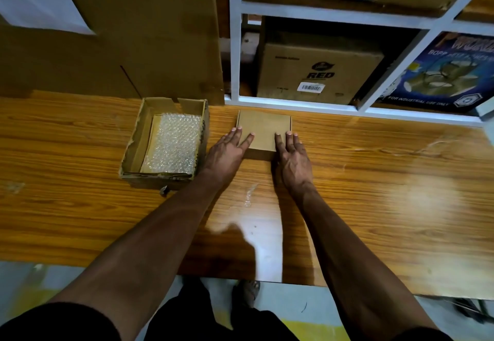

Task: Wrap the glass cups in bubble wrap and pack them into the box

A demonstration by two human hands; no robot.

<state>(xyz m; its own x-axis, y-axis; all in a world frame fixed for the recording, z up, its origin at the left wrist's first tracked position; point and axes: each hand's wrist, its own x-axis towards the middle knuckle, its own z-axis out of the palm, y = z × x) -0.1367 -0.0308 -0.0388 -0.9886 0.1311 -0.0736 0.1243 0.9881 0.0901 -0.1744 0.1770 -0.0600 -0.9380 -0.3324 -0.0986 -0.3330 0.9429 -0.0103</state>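
Note:
A small closed cardboard box [264, 126] lies flat on the wooden table [374, 180], near its far edge. My left hand [227, 150] rests on the box's near left corner with fingers straight. My right hand [291, 153] presses on its near right part, fingers straight too. Left of it stands an open, worn cardboard box [133, 150] holding a stack of bubble wrap [173, 145]. No glass cup is visible.
A large cardboard sheet [133, 33] leans behind the table on the left. A white shelf frame [235, 46] at the back holds a brown carton [318, 73] and a blue printed carton [441, 73]. The table's near edge is by my legs.

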